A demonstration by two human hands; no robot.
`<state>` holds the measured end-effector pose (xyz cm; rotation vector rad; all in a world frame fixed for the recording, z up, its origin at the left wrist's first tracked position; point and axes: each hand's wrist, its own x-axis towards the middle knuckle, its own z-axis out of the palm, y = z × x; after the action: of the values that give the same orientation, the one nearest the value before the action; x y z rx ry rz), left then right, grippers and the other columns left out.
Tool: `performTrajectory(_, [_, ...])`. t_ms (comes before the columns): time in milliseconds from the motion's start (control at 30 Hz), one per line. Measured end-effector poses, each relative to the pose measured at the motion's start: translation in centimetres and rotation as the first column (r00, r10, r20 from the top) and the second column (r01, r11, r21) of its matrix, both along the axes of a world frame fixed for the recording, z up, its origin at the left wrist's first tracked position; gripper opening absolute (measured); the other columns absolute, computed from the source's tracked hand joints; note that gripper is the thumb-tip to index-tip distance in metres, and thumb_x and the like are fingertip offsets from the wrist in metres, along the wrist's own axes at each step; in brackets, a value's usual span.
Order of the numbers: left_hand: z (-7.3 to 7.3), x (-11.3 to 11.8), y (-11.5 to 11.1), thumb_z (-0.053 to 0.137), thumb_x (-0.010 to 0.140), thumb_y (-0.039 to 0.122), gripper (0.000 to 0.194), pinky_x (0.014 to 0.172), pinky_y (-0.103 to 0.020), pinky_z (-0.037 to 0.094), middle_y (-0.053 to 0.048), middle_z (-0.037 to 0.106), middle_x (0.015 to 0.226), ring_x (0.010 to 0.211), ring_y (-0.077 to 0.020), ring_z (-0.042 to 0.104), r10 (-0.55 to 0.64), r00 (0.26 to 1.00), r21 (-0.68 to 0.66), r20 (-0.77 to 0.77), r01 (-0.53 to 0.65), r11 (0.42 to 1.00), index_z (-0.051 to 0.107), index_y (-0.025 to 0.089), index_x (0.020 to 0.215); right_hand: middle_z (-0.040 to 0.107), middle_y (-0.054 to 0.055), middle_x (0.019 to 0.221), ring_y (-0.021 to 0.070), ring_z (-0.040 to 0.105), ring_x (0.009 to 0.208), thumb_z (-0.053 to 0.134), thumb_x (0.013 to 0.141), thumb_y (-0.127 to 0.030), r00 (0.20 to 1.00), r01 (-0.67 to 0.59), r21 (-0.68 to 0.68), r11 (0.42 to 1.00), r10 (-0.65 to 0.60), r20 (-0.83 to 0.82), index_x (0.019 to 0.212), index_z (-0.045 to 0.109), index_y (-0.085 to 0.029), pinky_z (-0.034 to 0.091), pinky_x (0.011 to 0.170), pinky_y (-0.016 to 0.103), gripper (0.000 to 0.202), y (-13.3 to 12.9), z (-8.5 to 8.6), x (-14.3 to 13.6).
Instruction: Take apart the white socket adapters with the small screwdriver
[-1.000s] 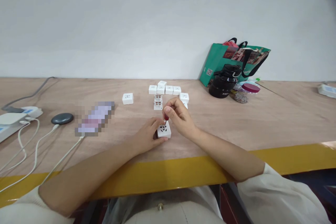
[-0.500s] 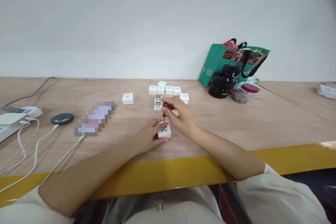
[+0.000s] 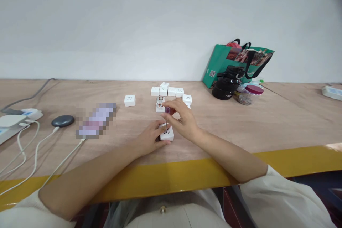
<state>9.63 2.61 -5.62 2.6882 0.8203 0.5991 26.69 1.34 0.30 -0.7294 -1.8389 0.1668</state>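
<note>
My left hand [image 3: 151, 138] grips a white socket block [image 3: 167, 135] on the wooden table, fingers along its left side and front. My right hand [image 3: 184, 119] is closed on the handle of a screwdriver [image 3: 167, 109], which stands upright with its tip at the top face of that block. Just behind lie open socket parts [image 3: 160, 106] with copper-coloured metal inside, partly covered by my right hand. Several finished-looking white blocks [image 3: 171, 91] form a row farther back. One more white block [image 3: 129, 100] sits apart to the left.
On the left are a phone [image 3: 97, 121] with a cable, a dark round pad [image 3: 62, 121] and a power strip [image 3: 10, 126]. At the back right stand a green bag [image 3: 219, 60], a black bottle [image 3: 227, 85] and a jar with a dark red lid [image 3: 254, 89].
The fingers of my right hand have shifted and spread slightly around the screwdriver handle. My left hand and the block it holds stay in place.
</note>
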Motion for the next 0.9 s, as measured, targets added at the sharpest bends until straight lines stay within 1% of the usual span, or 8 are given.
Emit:
performTrajectory(67, [0.04, -0.01, 0.0, 0.054, 0.086, 0.04, 0.046, 0.098, -0.044, 0.038, -0.011, 0.042, 0.124, 0.114, -0.0276, 0.042, 0.001, 1.0, -0.003, 0.001, -0.001, 1.0, 0.043, 0.023, 0.128, 0.059, 0.003, 0.089, 0.014, 0.057, 0.078, 0.05, 0.086, -0.023, 1.0, 0.001, -0.014, 1.0, -0.001, -0.014, 0.106, 0.052, -0.024, 0.05, 0.068, 0.029, 0.02, 0.0, -0.06, -0.01])
performTrajectory(167, [0.13, -0.03, -0.01, 0.053, 0.086, 0.04, 0.046, 0.096, -0.044, 0.039, -0.01, 0.042, 0.124, 0.114, -0.0271, 0.043, -0.015, 1.0, -0.002, 0.004, 0.015, 1.0, 0.042, 0.024, 0.128, 0.058, 0.005, 0.099, 0.0132, 0.058, 0.083, 0.044, 0.088, -0.019, 0.999, -0.047, -0.039, 0.998, 0.046, -0.024, 0.111, 0.048, -0.024, 0.05, 0.073, 0.031, 0.024, 0.01, -0.11, -0.01])
performTrajectory(300, [0.24, -0.04, -0.07, 0.052, 0.087, 0.039, 0.045, 0.097, -0.045, 0.038, -0.011, 0.041, 0.126, 0.115, -0.028, 0.041, -0.026, 0.999, 0.014, 0.022, 0.026, 1.0, 0.042, 0.023, 0.128, 0.057, 0.003, 0.084, 0.014, 0.055, 0.077, 0.05, 0.085, -0.022, 1.0, -0.012, 0.003, 1.0, 0.012, 0.012, 0.104, 0.052, -0.023, 0.049, 0.067, 0.029, 0.019, 0.05, -0.07, 0.01])
performTrajectory(433, [0.32, -0.02, -0.1, 0.052, 0.087, 0.038, 0.044, 0.097, -0.044, 0.038, -0.011, 0.042, 0.125, 0.114, -0.0271, 0.042, -0.036, 0.999, 0.018, 0.032, 0.035, 0.999, 0.042, 0.023, 0.128, 0.057, 0.004, 0.094, 0.013, 0.056, 0.077, 0.044, 0.086, -0.018, 1.0, -0.019, -0.035, 0.999, 0.018, -0.015, 0.111, 0.046, -0.024, 0.049, 0.068, 0.03, 0.026, 0.1, -0.16, 0.02])
performTrajectory(600, [0.28, -0.02, -0.09, 0.05, 0.088, 0.039, 0.046, 0.096, -0.046, 0.039, -0.011, 0.041, 0.126, 0.115, -0.0279, 0.042, -0.036, 0.999, 0.025, 0.032, 0.035, 0.999, 0.04, 0.024, 0.13, 0.055, 0.002, 0.082, 0.0142, 0.054, 0.075, 0.049, 0.085, -0.022, 0.999, 0.026, 0.015, 1.0, -0.026, 0.019, 0.106, 0.05, -0.024, 0.049, 0.066, 0.029, 0.021, 0.13, -0.29, 0.05])
performTrajectory(700, [0.21, -0.05, -0.08, 0.05, 0.088, 0.039, 0.047, 0.096, -0.045, 0.039, -0.011, 0.042, 0.125, 0.114, -0.0274, 0.043, -0.036, 0.999, 0.027, 0.039, 0.035, 0.999, 0.039, 0.025, 0.131, 0.057, 0.003, 0.088, 0.0132, 0.055, 0.076, 0.046, 0.086, -0.018, 1.0, 0.007, -0.008, 1.0, -0.007, -0.025, 0.112, 0.045, -0.025, 0.049, 0.066, 0.029, 0.027, 0.1, -0.34, 0.05])
performTrajectory(767, [0.17, -0.07, -0.07, 0.051, 0.088, 0.039, 0.046, 0.096, -0.045, 0.039, -0.011, 0.042, 0.124, 0.114, -0.0273, 0.043, -0.028, 0.998, 0.035, 0.052, 0.026, 0.999, 0.04, 0.025, 0.131, 0.057, 0.003, 0.091, 0.0134, 0.056, 0.079, 0.044, 0.086, -0.016, 1.0, -0.009, 0.005, 1.0, 0.01, -0.025, 0.112, 0.046, -0.025, 0.05, 0.07, 0.03, 0.027, 0.06, -0.27, 0.05])
performTrajectory(900, [0.09, -0.13, -0.07, 0.052, 0.087, 0.039, 0.046, 0.095, -0.044, 0.04, -0.011, 0.041, 0.124, 0.114, -0.0273, 0.044, -0.001, 0.999, 0.046, 0.051, -0.001, 0.999, 0.041, 0.024, 0.129, 0.056, 0.003, 0.088, 0.0148, 0.055, 0.08, 0.05, 0.085, -0.022, 1.0, 0.031, 0.031, 0.999, -0.031, 0.004, 0.111, 0.05, -0.026, 0.05, 0.071, 0.032, 0.026, 0.04, -0.05, 0.05])
